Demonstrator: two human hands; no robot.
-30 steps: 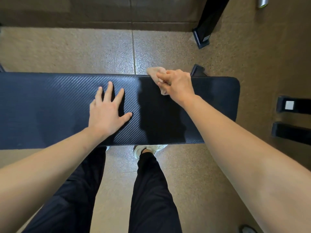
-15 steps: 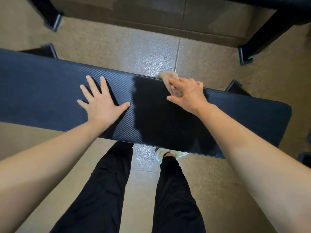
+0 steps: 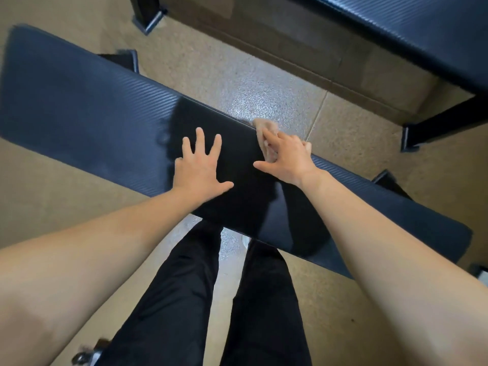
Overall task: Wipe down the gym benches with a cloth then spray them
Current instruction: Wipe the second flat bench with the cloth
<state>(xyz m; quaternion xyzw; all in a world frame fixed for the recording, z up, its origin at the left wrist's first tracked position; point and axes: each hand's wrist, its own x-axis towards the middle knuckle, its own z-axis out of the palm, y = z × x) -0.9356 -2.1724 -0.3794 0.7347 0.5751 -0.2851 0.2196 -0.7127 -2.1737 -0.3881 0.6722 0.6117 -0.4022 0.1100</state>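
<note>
A long black padded gym bench [image 3: 87,109] runs slantwise from upper left to lower right in front of me. My left hand [image 3: 202,169] lies flat on its top with the fingers spread. My right hand [image 3: 286,157] grips a small beige cloth [image 3: 264,128] and holds it against the bench's far edge, thumb stretched out to the left. Most of the cloth is hidden under the fingers. No spray bottle is in view.
A second black bench [image 3: 412,30] crosses the upper right corner, with a black foot [image 3: 412,136] on the floor at right. Another black frame foot [image 3: 148,17] stands at the top. My legs in black trousers [image 3: 184,299] stand against the near edge. The floor is tan tile.
My view has swung, so the bench now lies more slanted. The right hand with the cloth has slid left along the far edge, closer to the left hand, which stays flat.
</note>
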